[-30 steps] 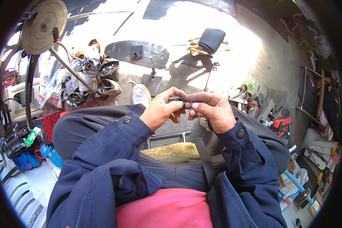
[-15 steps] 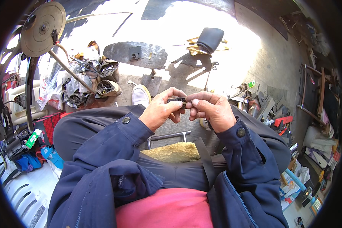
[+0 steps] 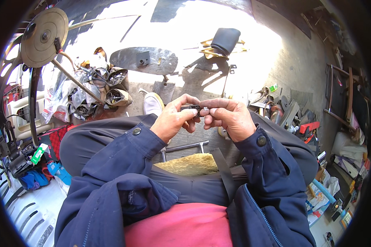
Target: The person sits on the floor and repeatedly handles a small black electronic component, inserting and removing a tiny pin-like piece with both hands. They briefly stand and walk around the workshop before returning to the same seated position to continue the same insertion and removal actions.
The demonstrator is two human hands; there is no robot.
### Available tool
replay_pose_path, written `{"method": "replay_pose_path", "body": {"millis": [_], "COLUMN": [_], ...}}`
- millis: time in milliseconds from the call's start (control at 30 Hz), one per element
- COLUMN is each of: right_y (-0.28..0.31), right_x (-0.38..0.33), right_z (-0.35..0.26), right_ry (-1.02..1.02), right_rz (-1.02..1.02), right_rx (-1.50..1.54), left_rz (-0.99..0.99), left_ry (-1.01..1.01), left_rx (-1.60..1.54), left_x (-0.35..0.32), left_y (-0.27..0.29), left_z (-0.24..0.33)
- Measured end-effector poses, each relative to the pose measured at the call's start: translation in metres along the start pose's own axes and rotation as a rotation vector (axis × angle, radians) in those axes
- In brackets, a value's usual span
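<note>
My left hand [image 3: 174, 121] is closed in a pinch on a small dark part [image 3: 196, 108], too small and covered to name its kind. My right hand [image 3: 234, 121] meets it from the other side, thumb and index finger pinched on a tiny pale piece [image 3: 206, 109] at the end of the dark part. Both hands are held together above my lap, fingertips almost touching. Whether the pale piece is joined to the dark part cannot be made out.
Between my legs a yellow foam seat [image 3: 188, 164] shows torn stuffing beside a metal bar [image 3: 186, 146]. Bags of small parts [image 3: 118, 96] stand left, near a round metal disc [image 3: 45, 37]. A dark oval board [image 3: 160, 61] lies ahead. Mixed scrap [image 3: 294, 115] is piled right.
The tiny pale piece now shows at my right fingertips, where it was barely visible before. Both hands stay almost in place, and the view has shifted slightly.
</note>
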State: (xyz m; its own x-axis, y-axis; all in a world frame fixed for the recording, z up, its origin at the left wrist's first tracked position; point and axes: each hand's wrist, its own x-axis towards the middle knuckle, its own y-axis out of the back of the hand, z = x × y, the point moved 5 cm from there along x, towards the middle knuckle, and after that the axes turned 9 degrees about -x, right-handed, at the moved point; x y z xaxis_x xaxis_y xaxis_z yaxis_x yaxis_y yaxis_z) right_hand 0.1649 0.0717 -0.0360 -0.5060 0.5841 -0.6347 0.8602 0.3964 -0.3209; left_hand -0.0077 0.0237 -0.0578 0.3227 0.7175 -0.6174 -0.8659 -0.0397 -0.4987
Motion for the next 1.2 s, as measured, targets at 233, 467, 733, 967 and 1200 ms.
{"method": "replay_pose_path", "body": {"millis": [233,467,733,967,1200], "right_y": [-0.0001,-0.0008,0.0003,0.0028,0.0026], "right_x": [0.0000,0.0004,0.0003,0.0012,0.0016], "right_z": [-0.0002,0.0002,-0.0006,0.0010,0.0010], "right_ry": [-0.012,-0.013,0.011,0.005,0.014], "right_rz": [-0.003,0.001,0.008,0.028,0.004], "right_rx": [0.012,-0.008,-0.015,-0.019,-0.004], "left_rz": [0.025,-0.011,-0.035,0.015,-0.023], "left_ry": [-0.037,-0.009,-0.016,-0.027,-0.022], "left_rx": [-0.043,-0.002,-0.041,-0.112,-0.080], "left_x": [0.0012,0.0008,0.0011,0.0007,0.0012], "left_y": [-0.0006,0.0027,0.0019,-0.0005,0.0005], "left_z": [-0.0010,-0.0026,-0.0020,-0.0010,-0.0019]}}
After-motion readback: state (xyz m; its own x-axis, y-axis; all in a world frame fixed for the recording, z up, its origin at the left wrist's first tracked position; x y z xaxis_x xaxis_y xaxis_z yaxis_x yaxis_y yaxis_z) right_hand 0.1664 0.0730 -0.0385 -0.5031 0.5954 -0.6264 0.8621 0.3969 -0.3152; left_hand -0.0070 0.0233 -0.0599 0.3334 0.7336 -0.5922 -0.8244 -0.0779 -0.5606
